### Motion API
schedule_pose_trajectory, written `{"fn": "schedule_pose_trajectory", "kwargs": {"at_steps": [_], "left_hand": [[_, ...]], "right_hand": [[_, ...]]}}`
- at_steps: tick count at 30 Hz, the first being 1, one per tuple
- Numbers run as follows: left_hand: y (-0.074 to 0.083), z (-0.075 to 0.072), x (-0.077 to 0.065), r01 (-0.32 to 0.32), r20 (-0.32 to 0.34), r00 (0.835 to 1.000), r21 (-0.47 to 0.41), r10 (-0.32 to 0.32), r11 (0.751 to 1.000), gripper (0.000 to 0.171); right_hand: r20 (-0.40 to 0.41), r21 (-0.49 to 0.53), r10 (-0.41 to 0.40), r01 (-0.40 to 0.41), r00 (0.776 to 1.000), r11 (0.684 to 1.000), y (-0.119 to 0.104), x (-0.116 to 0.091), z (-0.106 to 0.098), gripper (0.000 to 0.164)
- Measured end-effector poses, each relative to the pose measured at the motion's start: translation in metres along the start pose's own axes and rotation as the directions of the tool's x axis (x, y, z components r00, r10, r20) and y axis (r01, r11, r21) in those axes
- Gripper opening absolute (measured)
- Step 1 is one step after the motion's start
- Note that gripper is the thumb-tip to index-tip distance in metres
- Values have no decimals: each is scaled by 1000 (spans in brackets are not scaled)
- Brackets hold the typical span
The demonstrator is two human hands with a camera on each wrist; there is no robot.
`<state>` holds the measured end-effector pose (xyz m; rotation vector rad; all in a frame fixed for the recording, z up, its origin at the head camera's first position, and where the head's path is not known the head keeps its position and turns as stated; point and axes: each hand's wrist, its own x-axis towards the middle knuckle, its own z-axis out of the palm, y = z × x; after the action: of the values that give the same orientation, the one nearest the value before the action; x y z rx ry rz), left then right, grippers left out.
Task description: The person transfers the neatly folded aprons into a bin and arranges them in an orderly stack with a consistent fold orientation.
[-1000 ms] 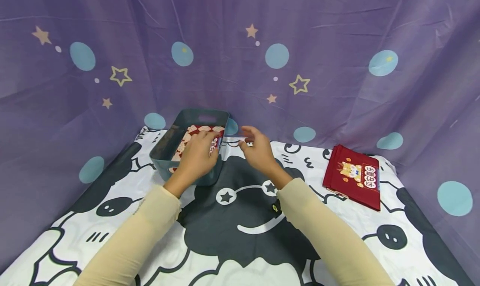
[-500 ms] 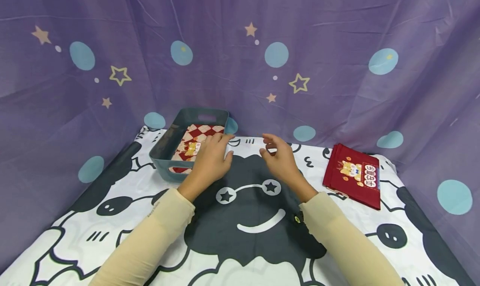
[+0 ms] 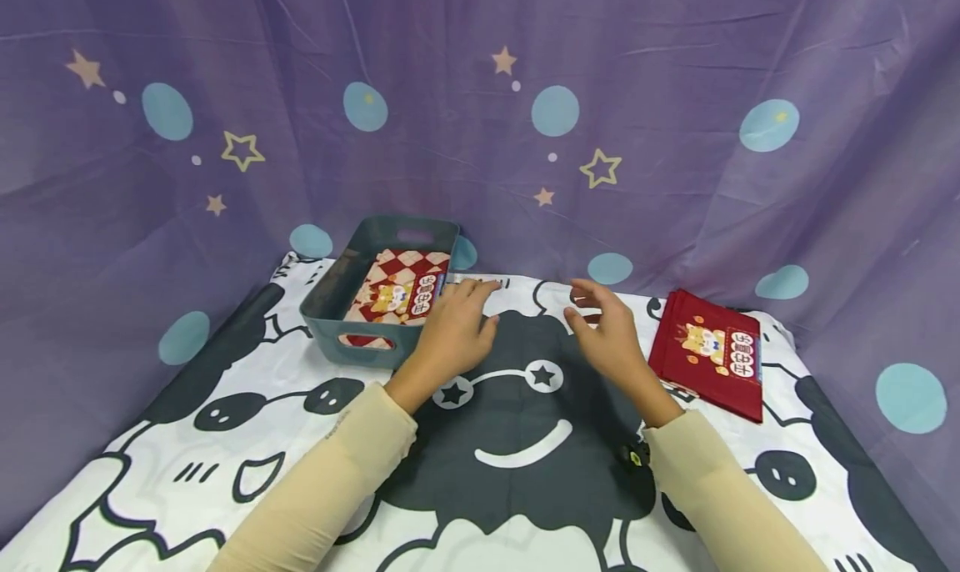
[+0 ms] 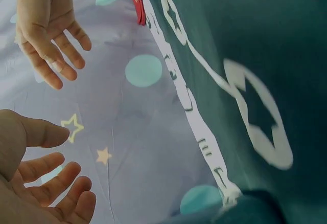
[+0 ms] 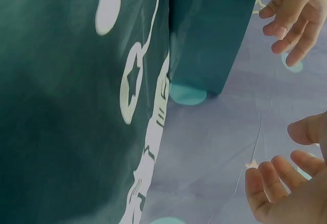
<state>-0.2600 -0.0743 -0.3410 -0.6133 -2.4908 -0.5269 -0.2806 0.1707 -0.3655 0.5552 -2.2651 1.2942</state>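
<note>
My left hand (image 3: 456,328) is above the table just right of the grey-green bin (image 3: 318,332), fingers spread and nothing in them. Inside the bin lies a folded red-and-cream checked cloth bag (image 3: 390,273) with a yellow cartoon animal and white lettering. Over the dark sheep print, my right hand (image 3: 609,332) hovers with relaxed, bent fingers and holds nothing. A folded dark red cloth bag (image 3: 675,347) with a similar print lies to its right. Both hands also show with bare fingers in the left wrist view, where the left hand (image 4: 46,178) is nearest.
A black-and-white cartoon sheep cloth (image 3: 495,547) covers the table. Behind it hangs a purple curtain (image 3: 465,22) with stars and blue dots, close along the table's back edge. The bin stands at the back left.
My left hand has come out from over the bin and moved right, uncovering the checked bag's print. The right hand has moved right, towards the dark red bag. Bin and bags stay put.
</note>
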Motion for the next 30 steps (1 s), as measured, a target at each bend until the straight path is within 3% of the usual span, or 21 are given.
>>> {"fn": "schedule_pose_trajectory", "kwargs": {"at_steps": [9, 19, 24, 30], "left_hand": [[24, 14, 3, -27, 9, 1000, -19, 27, 999, 46], [52, 32, 7, -32, 86, 996, -36, 35, 999, 49], [63, 43, 10, -45, 97, 994, -41, 49, 998, 48], [72, 60, 16, -14, 138, 990, -46, 21, 999, 48]], "right_hand": [[-5, -84, -6, 6, 1000, 996, 9, -10, -26, 45], [-69, -173, -67, 54, 995, 983, 22, -20, -49, 40], [-105, -208, -54, 31, 993, 978, 29, -24, -63, 39], [-146, -237, -18, -18, 989, 971, 35, -27, -85, 38]]}}
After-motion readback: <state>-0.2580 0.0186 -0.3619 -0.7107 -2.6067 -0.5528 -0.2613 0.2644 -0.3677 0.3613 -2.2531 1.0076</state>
